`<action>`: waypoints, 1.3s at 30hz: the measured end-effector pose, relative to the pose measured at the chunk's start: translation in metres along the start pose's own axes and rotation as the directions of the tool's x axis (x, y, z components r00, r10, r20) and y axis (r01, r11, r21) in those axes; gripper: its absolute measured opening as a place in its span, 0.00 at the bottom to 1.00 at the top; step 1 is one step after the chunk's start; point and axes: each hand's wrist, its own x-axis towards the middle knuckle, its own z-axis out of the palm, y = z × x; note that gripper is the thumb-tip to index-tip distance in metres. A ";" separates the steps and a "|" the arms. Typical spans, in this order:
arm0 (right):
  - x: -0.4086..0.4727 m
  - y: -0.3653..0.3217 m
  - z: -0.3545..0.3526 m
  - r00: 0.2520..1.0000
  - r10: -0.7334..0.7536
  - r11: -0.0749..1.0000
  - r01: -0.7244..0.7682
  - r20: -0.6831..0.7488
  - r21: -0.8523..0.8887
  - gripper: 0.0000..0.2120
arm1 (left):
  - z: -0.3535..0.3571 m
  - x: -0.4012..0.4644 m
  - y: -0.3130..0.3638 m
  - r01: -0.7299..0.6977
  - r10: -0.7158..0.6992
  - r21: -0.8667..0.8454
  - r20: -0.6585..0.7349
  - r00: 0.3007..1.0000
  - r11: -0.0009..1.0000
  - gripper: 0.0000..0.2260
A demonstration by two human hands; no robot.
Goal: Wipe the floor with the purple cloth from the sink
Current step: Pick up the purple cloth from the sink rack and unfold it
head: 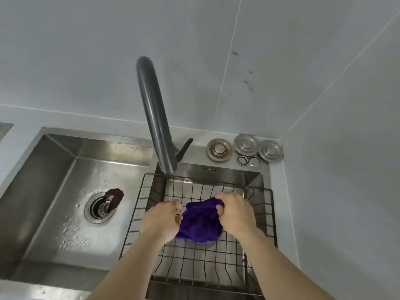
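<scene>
both hands are over the right basin of a steel double sink (65,148), and they hold the purple cloth (200,221) between them. the left hand (161,219) has its fingers (176,207) closed on the left edge of the cloth, and the right hand (236,213) has its fingers (219,211) curled tight into the top right part of it. the cloth is bunched and hangs a little above the black wire basket (263,213) that sits in the right basin. the dark grey faucet (157,118) bends over the basket's far edge. in the left basin the drain strainer (98,210) is open, with a dark brown object (115,197) lying at its rim, and water drops are around it. on the table behind the right basin lie 3 round metal sink stoppers (246,145) and 2 small metal rings (242,160), near the corner of the wall.
</scene>
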 end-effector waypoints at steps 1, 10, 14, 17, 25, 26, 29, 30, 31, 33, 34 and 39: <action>0.006 0.002 0.004 1.000 0.001 1.000 -0.001 0.023 -0.012 0.15 | 0.005 0.007 -0.002 0.018 -0.019 0.011 0.026 0.999 1.000 0.12; 0.026 0.011 0.024 0.999 0.005 0.997 -0.003 0.036 -0.074 0.15 | 0.027 0.027 -0.005 0.063 -0.064 0.060 0.010 0.998 0.996 0.06; 0.024 0.009 0.024 0.999 -0.018 0.994 0.022 0.044 -0.106 0.12 | 0.025 0.025 -0.005 0.066 -0.065 0.032 -0.011 0.998 0.997 0.06; 0.020 0.005 0.025 0.999 -0.030 0.985 0.035 0.032 -0.167 0.08 | 0.019 0.021 -0.006 0.062 -0.063 -0.026 -0.019 0.998 0.998 0.07; -0.014 -0.008 0.028 0.995 -0.101 0.980 0.104 0.029 -0.167 0.12 | 0.001 -0.011 -0.003 -0.142 0.127 -0.132 -0.115 0.985 0.981 0.03; -0.020 -0.010 0.026 0.995 -0.100 0.984 0.103 0.030 -0.146 0.11 | -0.002 -0.017 -0.003 -0.159 0.140 -0.143 -0.134 0.981 0.977 0.03; -0.039 -0.020 0.014 0.999 -0.045 0.996 0.043 -0.025 -0.076 0.07 | -0.013 -0.034 -0.008 -0.200 0.168 -0.139 -0.213 0.963 0.970 0.03; -0.046 -0.023 0.009 0.998 -0.018 0.998 0.015 -0.052 -0.062 0.07 | -0.018 -0.040 -0.010 -0.211 0.178 -0.128 -0.233 0.956 0.969 0.03; -0.053 -0.026 0.004 0.997 0.003 0.999 -0.007 -0.076 -0.054 0.06 | -0.023 -0.045 -0.012 -0.227 0.194 -0.113 -0.251 0.948 0.967 0.03; -0.065 -0.032 -0.008 0.993 0.015 0.999 -0.021 -0.120 -0.044 0.06 | -0.035 -0.057 -0.016 -0.270 0.240 -0.072 -0.284 0.928 0.960 0.03; -0.071 -0.035 -0.013 0.989 -0.002 0.999 -0.006 -0.149 -0.050 0.07 | -0.041 -0.064 -0.017 -0.288 0.259 -0.058 -0.299 0.918 0.956 0.04; -0.101 -0.056 -0.044 0.962 -0.145 0.987 0.125 -0.233 -0.097 0.09 | -0.073 -0.102 -0.021 -0.328 0.285 -0.046 -0.394 0.874 0.944 0.05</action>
